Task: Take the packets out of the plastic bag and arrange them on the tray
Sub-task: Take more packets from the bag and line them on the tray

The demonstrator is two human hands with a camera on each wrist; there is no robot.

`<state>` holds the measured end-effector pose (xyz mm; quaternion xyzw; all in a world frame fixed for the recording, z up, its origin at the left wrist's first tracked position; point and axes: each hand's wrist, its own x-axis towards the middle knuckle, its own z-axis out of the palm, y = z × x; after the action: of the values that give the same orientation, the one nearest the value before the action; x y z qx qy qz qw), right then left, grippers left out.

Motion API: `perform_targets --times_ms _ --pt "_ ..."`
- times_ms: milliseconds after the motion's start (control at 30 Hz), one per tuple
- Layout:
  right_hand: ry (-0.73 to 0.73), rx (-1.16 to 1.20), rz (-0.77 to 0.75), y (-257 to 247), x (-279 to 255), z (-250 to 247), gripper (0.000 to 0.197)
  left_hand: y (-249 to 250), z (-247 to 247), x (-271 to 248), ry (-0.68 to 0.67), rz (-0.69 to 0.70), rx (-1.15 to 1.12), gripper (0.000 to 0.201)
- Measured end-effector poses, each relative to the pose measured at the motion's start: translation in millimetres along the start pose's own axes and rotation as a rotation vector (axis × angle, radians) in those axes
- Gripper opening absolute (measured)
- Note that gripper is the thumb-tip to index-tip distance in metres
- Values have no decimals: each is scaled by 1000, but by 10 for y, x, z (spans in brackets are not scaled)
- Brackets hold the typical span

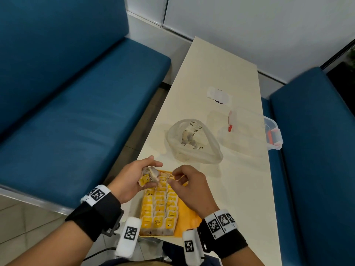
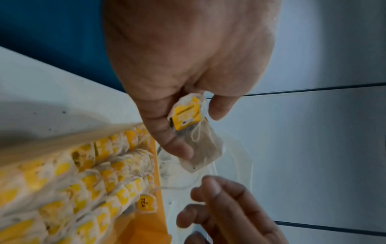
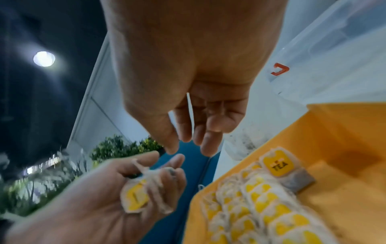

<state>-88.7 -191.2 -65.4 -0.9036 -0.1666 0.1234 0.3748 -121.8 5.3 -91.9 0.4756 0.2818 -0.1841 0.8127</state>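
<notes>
a clear lidded container (image 1: 253,129) with red clips sits on the cream counter (image 1: 240,189), a white object (image 1: 219,96) lies beyond it, and blue benches (image 1: 76,116) flank both sides.

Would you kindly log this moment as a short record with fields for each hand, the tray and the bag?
left hand: holds a small bunch of tea packets above the tray's far end
right hand: fingers curled, pinching strings from that bunch
tray: orange, rows of yellow-tagged packets fill its left part
plastic bag: open on the table, some packets inside
</notes>
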Motion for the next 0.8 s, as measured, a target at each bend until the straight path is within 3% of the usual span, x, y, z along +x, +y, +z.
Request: perform_targets --times_ms 167,300,533,800 --pt "-43 150 -12 -130 -80 10 28 -34 108 7 -33 -19 -79 31" --pt "-6 137 36 -57 -55 64 5 -49 161 4 -77 -6 -37 25" --pt "12 366 190 -76 -40 -14 9 -95 104 30 -139 64 64 25" --pt "-88 461 92 -60 -57 -90 28 -96 57 39 -179 -17 96 5"
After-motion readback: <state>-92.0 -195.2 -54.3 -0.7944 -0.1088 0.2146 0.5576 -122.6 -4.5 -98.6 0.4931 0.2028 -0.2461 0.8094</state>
